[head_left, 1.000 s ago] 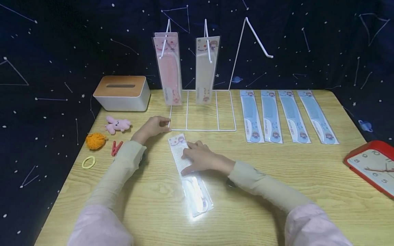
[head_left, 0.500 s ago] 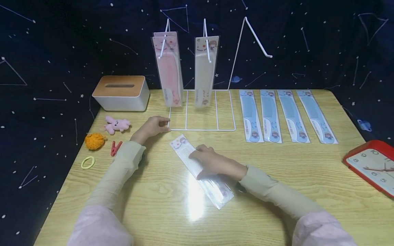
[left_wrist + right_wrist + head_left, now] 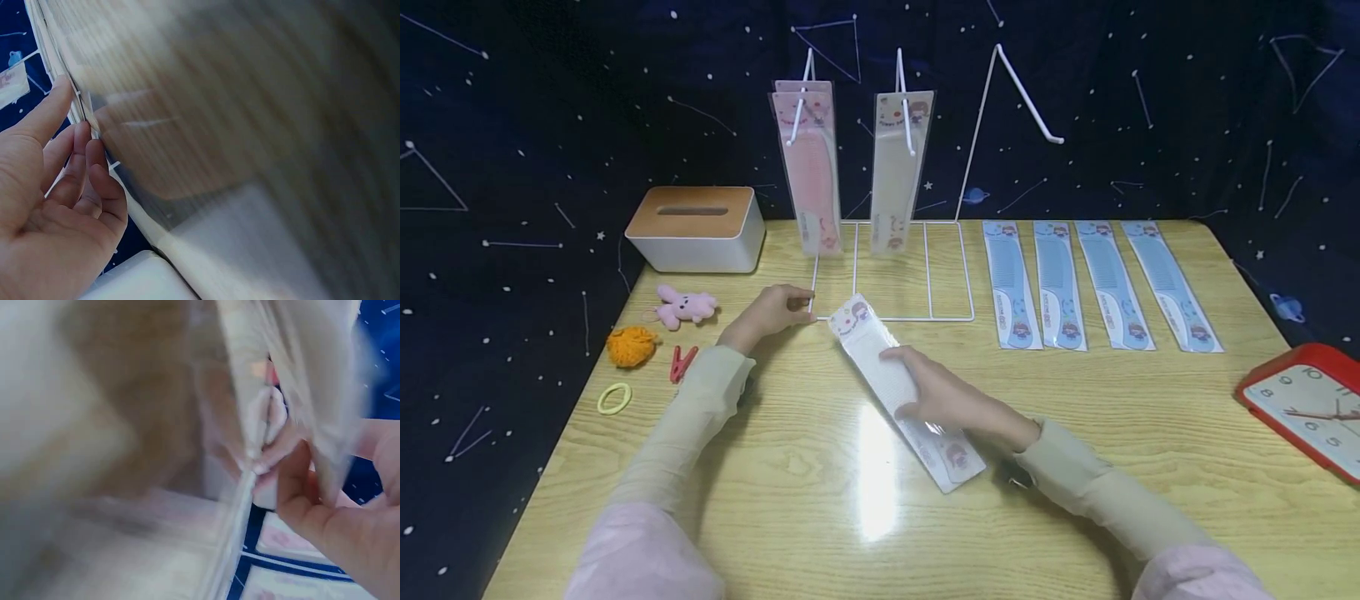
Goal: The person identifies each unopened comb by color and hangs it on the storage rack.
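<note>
My right hand [image 3: 925, 390] grips a white comb in a clear packet [image 3: 874, 354] around its middle; the packet slants over the table with its top end near the front bar of the white wire rack [image 3: 928, 275]. In the blurred right wrist view the fingers [image 3: 312, 506] pinch the packet [image 3: 253, 419]. My left hand [image 3: 777, 305] pinches the rack's front left corner; in the left wrist view its thumb and fingers [image 3: 78, 159] lie on either side of the rack's wire [image 3: 80, 107]. A pink comb packet [image 3: 811, 171] and a white one [image 3: 898, 171] hang from two rack hooks.
The rack's third hook [image 3: 1030, 93] hangs bare. Several blue comb packets [image 3: 1060, 283] lie in a row to the right. A tissue box [image 3: 696, 227], pink plush [image 3: 685, 305], orange ball [image 3: 632, 344], red clip [image 3: 682, 362] and yellow ring [image 3: 615, 397] sit left. A red clock [image 3: 1307, 404] lies at the right edge.
My right hand has turned the white comb packet, taken it off the table and moved it up toward the rack. The left hand has stayed on the rack corner.
</note>
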The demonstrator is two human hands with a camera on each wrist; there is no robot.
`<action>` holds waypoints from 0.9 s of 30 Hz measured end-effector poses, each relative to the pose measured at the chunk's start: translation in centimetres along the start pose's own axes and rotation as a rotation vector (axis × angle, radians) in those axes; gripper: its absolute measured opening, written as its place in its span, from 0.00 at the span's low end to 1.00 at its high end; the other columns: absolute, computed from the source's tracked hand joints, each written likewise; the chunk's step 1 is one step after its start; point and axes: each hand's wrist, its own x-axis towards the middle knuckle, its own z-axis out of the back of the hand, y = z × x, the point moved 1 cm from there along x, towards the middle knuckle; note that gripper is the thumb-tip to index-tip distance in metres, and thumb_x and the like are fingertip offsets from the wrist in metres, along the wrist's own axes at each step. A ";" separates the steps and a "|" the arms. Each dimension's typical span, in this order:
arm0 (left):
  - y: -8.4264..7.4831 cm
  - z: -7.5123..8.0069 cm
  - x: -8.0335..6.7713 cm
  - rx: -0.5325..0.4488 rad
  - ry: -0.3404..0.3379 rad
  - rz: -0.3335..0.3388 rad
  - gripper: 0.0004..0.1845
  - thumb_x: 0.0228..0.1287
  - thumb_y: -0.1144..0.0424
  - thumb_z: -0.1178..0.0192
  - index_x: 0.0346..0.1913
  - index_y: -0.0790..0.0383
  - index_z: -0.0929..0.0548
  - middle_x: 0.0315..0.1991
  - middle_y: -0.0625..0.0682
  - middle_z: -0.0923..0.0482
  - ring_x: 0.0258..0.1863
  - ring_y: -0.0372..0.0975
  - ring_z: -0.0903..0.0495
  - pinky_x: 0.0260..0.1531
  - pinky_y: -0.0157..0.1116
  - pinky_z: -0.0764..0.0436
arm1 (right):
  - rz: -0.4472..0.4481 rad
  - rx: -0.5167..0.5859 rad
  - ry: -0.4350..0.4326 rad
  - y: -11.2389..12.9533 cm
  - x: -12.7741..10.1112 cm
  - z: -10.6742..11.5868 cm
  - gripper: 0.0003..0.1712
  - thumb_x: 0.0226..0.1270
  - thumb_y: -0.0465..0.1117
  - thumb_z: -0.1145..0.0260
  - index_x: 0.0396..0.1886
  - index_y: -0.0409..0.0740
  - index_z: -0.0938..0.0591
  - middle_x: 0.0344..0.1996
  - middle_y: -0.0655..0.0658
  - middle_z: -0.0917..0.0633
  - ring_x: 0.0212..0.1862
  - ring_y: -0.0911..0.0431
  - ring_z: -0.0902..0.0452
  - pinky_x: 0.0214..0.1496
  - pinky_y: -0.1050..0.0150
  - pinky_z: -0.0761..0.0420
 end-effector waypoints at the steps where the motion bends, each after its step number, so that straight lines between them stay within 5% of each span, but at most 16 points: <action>1: 0.1 0.0 0.0 -0.001 0.000 -0.004 0.29 0.61 0.64 0.36 0.63 0.72 0.29 0.58 0.67 0.26 0.59 0.55 0.27 0.63 0.47 0.30 | 0.025 0.004 -0.040 0.2 -0.1 0.4 0.47 0.49 0.28 0.29 0.69 0.46 0.40 0.60 0.36 0.29 0.46 0.48 0.24 0.41 0.61 0.17; 6: 0.2 0.0 0.0 -0.015 0.007 0.002 0.29 0.61 0.64 0.36 0.63 0.72 0.30 0.59 0.67 0.27 0.59 0.55 0.28 0.63 0.47 0.30 | 0.144 0.131 -0.250 2.1 -0.6 3.0 0.49 0.50 0.26 0.29 0.70 0.46 0.42 0.66 0.32 0.36 0.50 0.40 0.25 0.43 0.54 0.16; 13: 0.2 -0.2 -0.1 -0.020 0.024 0.027 0.28 0.63 0.63 0.38 0.64 0.71 0.31 0.60 0.66 0.28 0.60 0.55 0.29 0.63 0.47 0.30 | 0.323 0.244 -0.461 4.9 -0.9 5.9 0.50 0.47 0.21 0.30 0.69 0.40 0.44 0.59 0.31 0.34 0.48 0.37 0.24 0.39 0.52 0.14; 27: 0.1 -0.1 0.0 -0.037 0.013 0.038 0.29 0.62 0.63 0.37 0.64 0.70 0.30 0.62 0.65 0.29 0.61 0.54 0.29 0.63 0.46 0.31 | 0.461 0.325 -0.500 5.7 -0.6 6.6 0.47 0.48 0.15 0.35 0.67 0.32 0.45 0.64 0.32 0.38 0.56 0.40 0.29 0.51 0.56 0.17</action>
